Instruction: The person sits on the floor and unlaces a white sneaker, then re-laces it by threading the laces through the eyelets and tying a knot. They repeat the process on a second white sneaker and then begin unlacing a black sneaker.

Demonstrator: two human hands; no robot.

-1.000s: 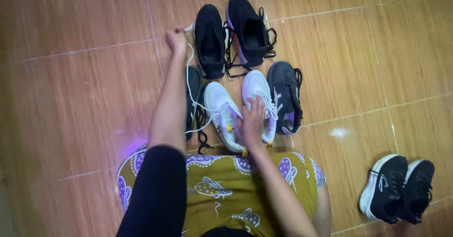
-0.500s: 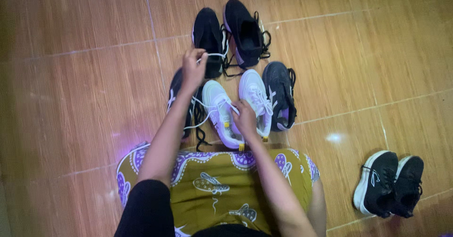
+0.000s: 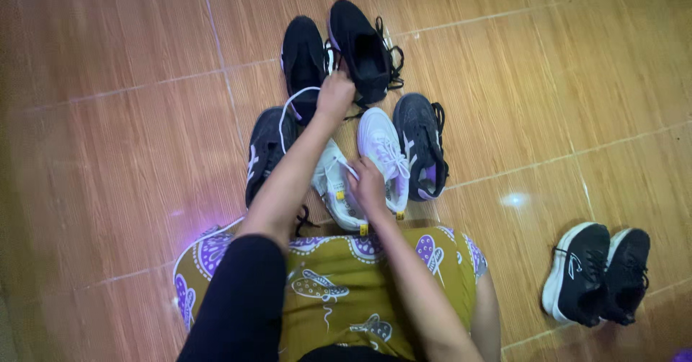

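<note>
White lace: thin, limp, light, likely best pinched near its end. It loops from the left white sneaker, frame centre. Left hand at 12 o'clock pinches it; right hand fingers press the shoe. Sneaker's eyelets hidden by the forearm; dark sneakers beyond.

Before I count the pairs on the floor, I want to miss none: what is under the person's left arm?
Under the left arm lie part of a white shoe and the inner edge of a dark grey shoe. The covered parts cannot be seen.
</note>
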